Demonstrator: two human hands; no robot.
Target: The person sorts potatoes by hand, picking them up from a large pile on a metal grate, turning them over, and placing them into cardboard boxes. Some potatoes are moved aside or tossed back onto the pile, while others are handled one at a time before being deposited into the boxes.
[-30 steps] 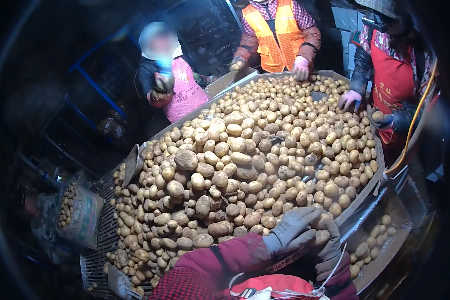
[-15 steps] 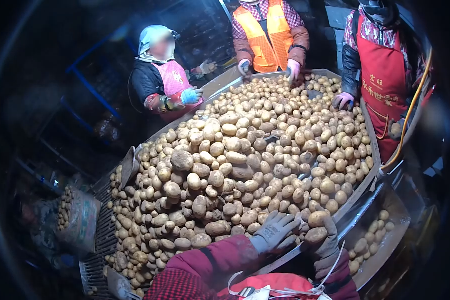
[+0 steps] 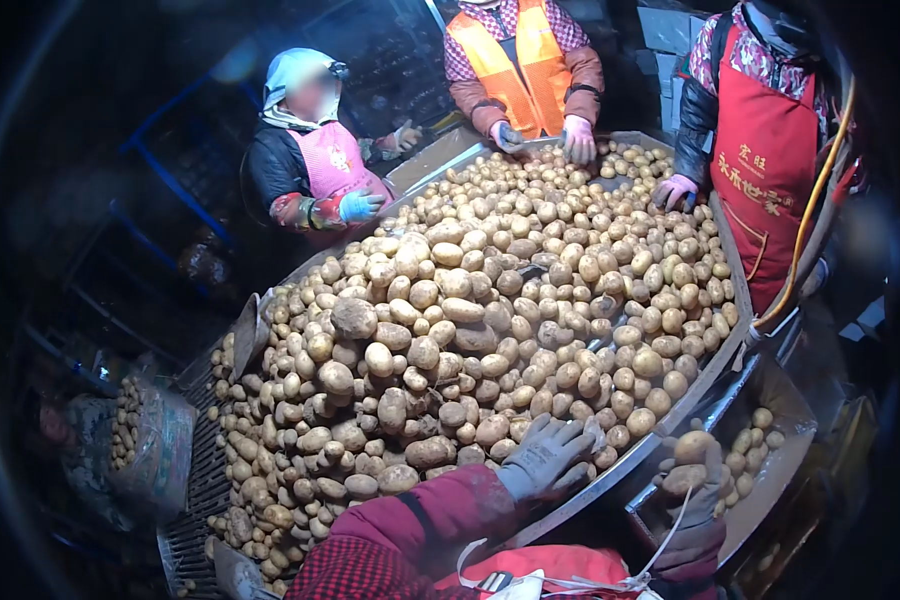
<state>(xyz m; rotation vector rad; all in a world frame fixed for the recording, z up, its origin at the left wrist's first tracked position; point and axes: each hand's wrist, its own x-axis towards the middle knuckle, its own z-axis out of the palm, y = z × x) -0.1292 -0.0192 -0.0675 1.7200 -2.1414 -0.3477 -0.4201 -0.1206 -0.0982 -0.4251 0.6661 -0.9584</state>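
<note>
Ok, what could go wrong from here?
The right hand has two potatoes in its fingers near the open carton; one might slip and miss it. Close to the left hand, the heaped potatoes reach the rim, so a nudge could roll some over.

Likely produce-sorting shed, background dark: potatoes [image 3: 478, 338] heaped on table [image 3: 734, 255], aproned workers [image 3: 765, 180], sack [image 3: 167, 440].

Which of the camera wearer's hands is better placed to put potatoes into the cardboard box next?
Probably the right hand: it holds two potatoes right by the cardboard box. The left hand is over the near edge of the potato heap, farther from the box.
</note>
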